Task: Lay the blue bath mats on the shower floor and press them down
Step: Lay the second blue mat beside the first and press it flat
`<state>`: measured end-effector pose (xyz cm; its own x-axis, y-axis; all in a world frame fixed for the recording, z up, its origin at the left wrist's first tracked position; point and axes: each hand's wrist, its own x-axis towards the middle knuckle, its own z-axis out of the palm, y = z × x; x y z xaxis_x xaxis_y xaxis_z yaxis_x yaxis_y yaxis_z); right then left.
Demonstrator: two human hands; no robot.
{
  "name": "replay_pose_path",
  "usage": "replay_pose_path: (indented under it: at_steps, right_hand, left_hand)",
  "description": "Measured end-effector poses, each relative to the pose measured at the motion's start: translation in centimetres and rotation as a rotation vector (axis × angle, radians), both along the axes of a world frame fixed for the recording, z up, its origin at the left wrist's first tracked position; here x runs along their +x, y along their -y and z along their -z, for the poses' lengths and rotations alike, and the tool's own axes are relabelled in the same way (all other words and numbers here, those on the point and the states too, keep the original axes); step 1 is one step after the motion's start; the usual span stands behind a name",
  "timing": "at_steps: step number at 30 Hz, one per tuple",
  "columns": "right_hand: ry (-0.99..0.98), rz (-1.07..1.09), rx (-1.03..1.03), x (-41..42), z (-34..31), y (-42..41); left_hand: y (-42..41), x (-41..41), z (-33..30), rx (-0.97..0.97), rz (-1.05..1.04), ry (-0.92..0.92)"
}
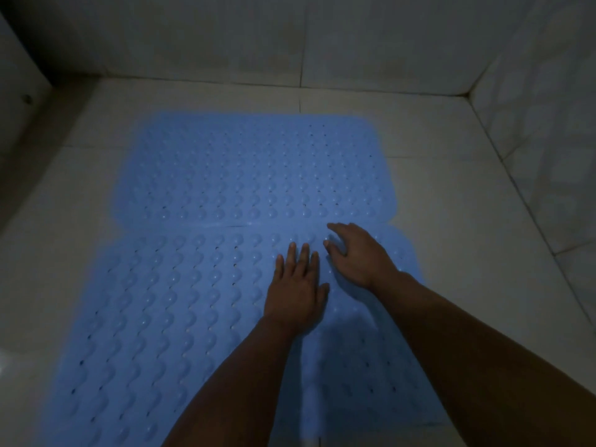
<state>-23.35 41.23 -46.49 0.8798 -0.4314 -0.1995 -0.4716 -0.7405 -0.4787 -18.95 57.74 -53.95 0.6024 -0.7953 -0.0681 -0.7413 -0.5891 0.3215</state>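
both mats laid flat on floor (pixel 451 221), far mat (pixel 254 169) touching near mat (pixel 154 317); left hand (pixel 295 295) flat, fingers together; right hand (pixel 358 256) spread, pressing near mat; rest likely unpressed.

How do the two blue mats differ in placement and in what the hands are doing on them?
The far mat lies toward the back wall; the near mat lies closer to the camera and reaches further left. The left hand lies flat with straight fingers on the near mat; the right hand also rests there, one fingertip reaching the seam. No hand lies on the far mat. Both are blue, bumpy and flat on the tiled floor.
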Motion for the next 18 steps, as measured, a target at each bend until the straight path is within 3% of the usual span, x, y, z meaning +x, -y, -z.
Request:
replay_pose_path:
  at_steps: [4, 13, 18]
  right_hand:
    - [0.099, -0.013, -0.049, -0.2, 1.9, 1.0]
    - [0.47, -0.005, -0.142, -1.2, 7.1, 2.0]
    - [0.263, 0.023, -0.096, -1.4, 5.1, 1.5]
  left_hand:
    - [-0.6, -0.9, 1.8, -0.006, 0.015, 0.112]
    - [-0.6, -0.8, 2.2, -0.006, 0.019, 0.11]
    - [-0.4, -0.5, 1.3, 0.113, 0.034, -0.08]
